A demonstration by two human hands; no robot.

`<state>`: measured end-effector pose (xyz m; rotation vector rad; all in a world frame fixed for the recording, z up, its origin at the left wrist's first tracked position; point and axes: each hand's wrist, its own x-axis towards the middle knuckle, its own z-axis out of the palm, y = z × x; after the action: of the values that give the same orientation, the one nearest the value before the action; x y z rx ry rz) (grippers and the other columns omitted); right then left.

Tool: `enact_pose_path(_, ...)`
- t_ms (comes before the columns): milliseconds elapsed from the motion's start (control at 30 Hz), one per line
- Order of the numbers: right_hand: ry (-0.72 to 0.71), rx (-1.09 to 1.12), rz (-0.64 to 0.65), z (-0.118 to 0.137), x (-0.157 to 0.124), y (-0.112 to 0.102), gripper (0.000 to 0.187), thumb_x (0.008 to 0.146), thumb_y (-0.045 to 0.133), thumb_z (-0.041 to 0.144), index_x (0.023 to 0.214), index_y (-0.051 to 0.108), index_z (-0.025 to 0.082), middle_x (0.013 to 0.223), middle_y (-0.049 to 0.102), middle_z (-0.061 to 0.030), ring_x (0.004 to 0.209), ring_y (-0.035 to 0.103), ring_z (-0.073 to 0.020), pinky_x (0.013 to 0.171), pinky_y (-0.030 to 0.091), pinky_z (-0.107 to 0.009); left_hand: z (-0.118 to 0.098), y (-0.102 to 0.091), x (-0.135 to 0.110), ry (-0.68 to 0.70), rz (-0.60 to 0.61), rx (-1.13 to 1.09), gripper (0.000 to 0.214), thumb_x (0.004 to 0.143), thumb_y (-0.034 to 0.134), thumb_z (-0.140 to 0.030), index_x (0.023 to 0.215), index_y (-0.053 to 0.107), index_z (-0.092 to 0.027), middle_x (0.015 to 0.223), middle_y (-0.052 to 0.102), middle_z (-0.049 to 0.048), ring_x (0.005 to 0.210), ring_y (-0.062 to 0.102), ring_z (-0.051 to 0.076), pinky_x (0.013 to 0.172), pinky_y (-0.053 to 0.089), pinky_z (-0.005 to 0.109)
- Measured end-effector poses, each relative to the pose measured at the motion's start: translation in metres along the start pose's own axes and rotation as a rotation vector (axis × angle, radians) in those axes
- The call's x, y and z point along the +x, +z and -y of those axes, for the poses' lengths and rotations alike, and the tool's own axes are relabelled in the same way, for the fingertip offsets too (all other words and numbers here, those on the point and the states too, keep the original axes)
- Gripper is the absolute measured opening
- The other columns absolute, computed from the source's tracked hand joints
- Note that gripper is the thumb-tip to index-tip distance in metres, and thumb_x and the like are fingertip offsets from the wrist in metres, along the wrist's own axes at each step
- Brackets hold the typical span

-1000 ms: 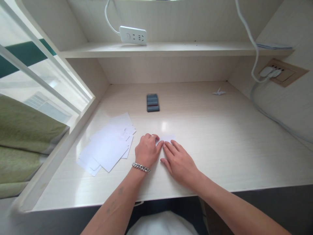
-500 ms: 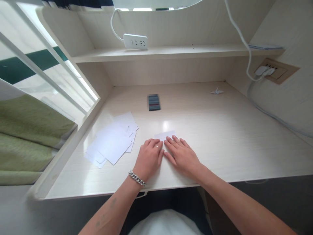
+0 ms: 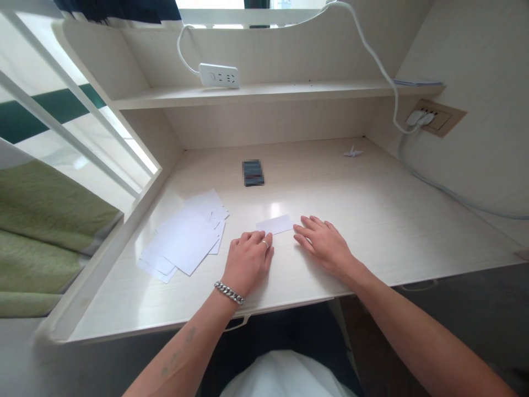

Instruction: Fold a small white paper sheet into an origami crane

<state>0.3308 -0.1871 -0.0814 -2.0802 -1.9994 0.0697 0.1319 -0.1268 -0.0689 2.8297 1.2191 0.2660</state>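
A small folded white paper strip [image 3: 275, 225] lies flat on the pale wooden desk [image 3: 372, 209]. My left hand [image 3: 248, 262], with a ring and a chain bracelet, rests palm down just below the strip's left end, fingers together and loosely curled, holding nothing. My right hand [image 3: 324, 242] lies flat to the right of the strip, fingers stretched out and slightly apart, just clear of its right edge. Neither hand grips the paper.
A loose pile of white paper sheets [image 3: 184, 237] lies to the left. A dark small box [image 3: 252, 173] sits further back, a white paper crane [image 3: 352, 152] at back right. A power strip [image 3: 219, 75] lies on the shelf; cables run to a wall socket [image 3: 430, 117].
Both hands have drawn apart and off the paper strip, the right hand sliding right; the strip is now fully uncovered. The view has shifted slightly.
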Motion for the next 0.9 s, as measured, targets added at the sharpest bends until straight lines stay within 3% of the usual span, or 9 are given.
enact_pose_path(67, 0.005, 0.032, -0.074, 0.003, 0.006, 0.001, 0.037, 0.098, 0.036, 0.034, 0.116, 0.066, 0.021, 0.128, 0.061, -0.0098, 0.120, 0.051, -0.0258, 0.100, 0.039, -0.042, 0.001, -0.005, 0.006, 0.008, 0.035, -0.006, 0.031, 0.094, 0.042, -0.038, 0.111, 0.064, -0.025, 0.111, 0.065, 0.0080, 0.100, 0.054, 0.027, 0.080, 0.041, 0.040)
enact_pose_path(133, -0.029, 0.071, -0.150, 0.007, 0.013, 0.004, 0.035, 0.096, 0.042, 0.031, 0.119, 0.065, 0.019, 0.127, 0.061, -0.0108, 0.116, 0.052, -0.0252, 0.099, 0.040, -0.039, 0.003, -0.010, 0.017, 0.009, 0.077, -0.007, 0.033, 0.094, 0.040, -0.039, 0.098, 0.070, -0.025, 0.099, 0.067, 0.0081, 0.096, 0.055, 0.027, 0.078, 0.041, 0.039)
enact_pose_path(200, -0.100, 0.112, -0.142, 0.010, 0.019, 0.010, 0.031, 0.094, 0.046, 0.030, 0.111, 0.070, 0.022, 0.122, 0.063, -0.0094, 0.110, 0.054, -0.0247, 0.094, 0.043, -0.036, 0.007, -0.013, 0.030, -0.012, 0.120, -0.009, 0.035, 0.093, 0.041, -0.041, 0.092, 0.071, -0.024, 0.095, 0.067, 0.0079, 0.093, 0.057, 0.027, 0.078, 0.042, 0.038)
enact_pose_path(300, -0.120, 0.144, -0.161, 0.009, 0.026, 0.017, 0.028, 0.092, 0.050, 0.029, 0.103, 0.074, 0.022, 0.117, 0.065, -0.0095, 0.109, 0.053, -0.0262, 0.093, 0.044, -0.036, 0.015, -0.013, 0.052, -0.110, 0.087, -0.020, 0.040, 0.084, 0.055, -0.047, 0.113, 0.065, -0.022, 0.104, 0.065, 0.0112, 0.099, 0.056, 0.029, 0.079, 0.044, 0.037)
enact_pose_path(400, -0.119, 0.179, -0.170, 0.005, 0.030, 0.019, 0.027, 0.090, 0.051, 0.029, 0.103, 0.075, 0.023, 0.117, 0.065, -0.0095, 0.109, 0.053, -0.0269, 0.093, 0.044, -0.037, 0.020, -0.015, 0.069, -0.175, 0.154, -0.057, 0.053, 0.070, 0.066, -0.054, 0.110, 0.065, -0.019, 0.115, 0.059, 0.0158, 0.106, 0.053, 0.032, 0.081, 0.045, 0.037)
enact_pose_path(567, -0.097, 0.252, -0.147, 0.002, 0.039, 0.016, 0.025, 0.088, 0.054, 0.028, 0.098, 0.076, 0.023, 0.115, 0.066, -0.0088, 0.109, 0.054, -0.0269, 0.091, 0.044, -0.036, 0.018, -0.020, 0.083, -0.240, 0.256, -0.058, 0.048, 0.062, 0.072, -0.048, 0.098, 0.067, -0.016, 0.114, 0.058, 0.0189, 0.106, 0.055, 0.035, 0.080, 0.046, 0.037)
enact_pose_path(800, -0.020, 0.415, -0.108, -0.001, 0.069, 0.009, 0.011, 0.078, 0.062, 0.022, 0.084, 0.072, 0.020, 0.096, 0.071, -0.0060, 0.093, 0.060, -0.0227, 0.087, 0.043, -0.035, 0.030, -0.010, 0.088, -0.276, 0.178, -0.308, 0.056, 0.051, 0.080, -0.032, 0.102, 0.062, -0.018, 0.092, 0.068, 0.0109, 0.084, 0.063, 0.028, 0.063, 0.043, 0.031)
enact_pose_path(900, 0.162, 0.633, -0.125, -0.006, 0.087, 0.011, 0.024, 0.070, 0.069, 0.021, 0.094, 0.066, 0.018, 0.098, 0.069, -0.0070, 0.087, 0.061, -0.0208, 0.077, 0.047, -0.033, 0.040, -0.003, 0.090, -0.264, 0.067, -0.557, 0.036, 0.053, 0.078, -0.025, 0.087, 0.066, -0.019, 0.078, 0.067, 0.0052, 0.071, 0.062, 0.022, 0.059, 0.041, 0.029)
